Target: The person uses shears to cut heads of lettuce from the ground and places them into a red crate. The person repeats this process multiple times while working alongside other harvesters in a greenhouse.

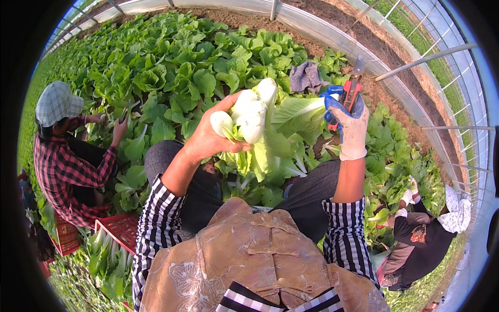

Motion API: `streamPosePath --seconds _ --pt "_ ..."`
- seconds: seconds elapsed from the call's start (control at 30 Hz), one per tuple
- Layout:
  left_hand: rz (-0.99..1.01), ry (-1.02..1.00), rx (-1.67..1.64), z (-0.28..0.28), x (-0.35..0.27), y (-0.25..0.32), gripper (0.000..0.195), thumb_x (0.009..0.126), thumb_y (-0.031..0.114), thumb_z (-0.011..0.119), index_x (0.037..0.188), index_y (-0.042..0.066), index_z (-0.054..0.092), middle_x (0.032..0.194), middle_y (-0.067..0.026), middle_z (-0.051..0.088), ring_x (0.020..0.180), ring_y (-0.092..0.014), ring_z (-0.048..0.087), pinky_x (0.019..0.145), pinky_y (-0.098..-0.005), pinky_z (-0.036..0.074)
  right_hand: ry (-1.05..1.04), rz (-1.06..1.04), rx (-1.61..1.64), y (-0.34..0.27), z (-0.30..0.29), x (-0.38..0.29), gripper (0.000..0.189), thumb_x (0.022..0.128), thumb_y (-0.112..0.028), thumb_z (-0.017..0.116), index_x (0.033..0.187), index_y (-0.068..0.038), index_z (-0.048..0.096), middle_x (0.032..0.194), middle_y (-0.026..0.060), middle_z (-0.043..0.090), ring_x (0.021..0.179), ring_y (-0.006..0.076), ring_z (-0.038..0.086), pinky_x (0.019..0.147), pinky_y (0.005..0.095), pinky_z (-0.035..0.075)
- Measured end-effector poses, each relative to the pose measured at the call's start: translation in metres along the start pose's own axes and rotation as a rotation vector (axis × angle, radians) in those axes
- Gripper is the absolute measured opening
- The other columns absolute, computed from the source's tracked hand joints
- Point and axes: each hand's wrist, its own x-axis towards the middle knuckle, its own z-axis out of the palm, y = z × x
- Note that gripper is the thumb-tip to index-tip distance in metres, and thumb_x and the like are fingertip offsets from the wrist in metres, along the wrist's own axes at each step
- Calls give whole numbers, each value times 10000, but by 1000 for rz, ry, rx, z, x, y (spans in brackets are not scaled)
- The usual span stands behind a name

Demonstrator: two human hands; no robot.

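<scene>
My left hand (212, 132), bare, grips a bunch of leafy greens (251, 119) resembling Chinese cabbage. Their thick white cut bases point up towards me, and the pale green leaves hang beneath. A blue-and-white work glove covers my right hand (348, 117). In it is a utility knife (353, 91) with red parts, its blade angled up and away from the bunch. A broad leaf (300, 113) stretches from the bunch to the gloved fingers, its white stalk end at the fingertips; whether they pinch it is hard to tell. Loose leaves (290, 165) lie below, between my knees.
Leafy greens (187, 58) grow densely ahead. A grey cloth (306, 77) lies on them near the plastic wall (323, 29) and metal pipes (425, 62). One co-worker (74, 156) crouches at left by red crates (119, 230) and cut greens (111, 259); another (421, 238) works at right.
</scene>
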Motion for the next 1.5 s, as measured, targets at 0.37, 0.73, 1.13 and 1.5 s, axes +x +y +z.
streamPosePath --seconds 0.37,0.73,1.13,1.5 --pt "-212 -122 26 20 14 -31 1008 493 192 930 1390 5 511 1357 -90 512 1314 -236 439 1149 -373 288 -255 410 496 -27 32 -34 348 763 -46 812 1083 -36 674 874 -22 672 686 35 583 608 205 480" --pt "-397 -196 -133 18 21 -63 1182 500 240 906 1513 59 325 1430 -136 491 1288 -304 517 1083 -467 442 -183 348 719 5 24 -32 331 711 -138 863 970 -59 674 773 -22 647 635 53 548 597 228 460" --pt "-276 -79 -218 3 42 -59 1186 541 286 899 1536 71 291 1473 -164 463 1340 -341 478 1123 -507 404 -107 487 520 71 20 -33 257 949 -225 651 1131 -43 655 932 35 686 764 86 601 674 259 497" --pt "-295 -73 -28 16 46 -31 861 580 60 883 1360 16 522 1182 -48 652 1093 -167 600 1011 -340 460 -558 411 604 41 29 -41 657 903 -209 714 1456 10 436 1423 86 515 1289 178 501 1085 342 400"
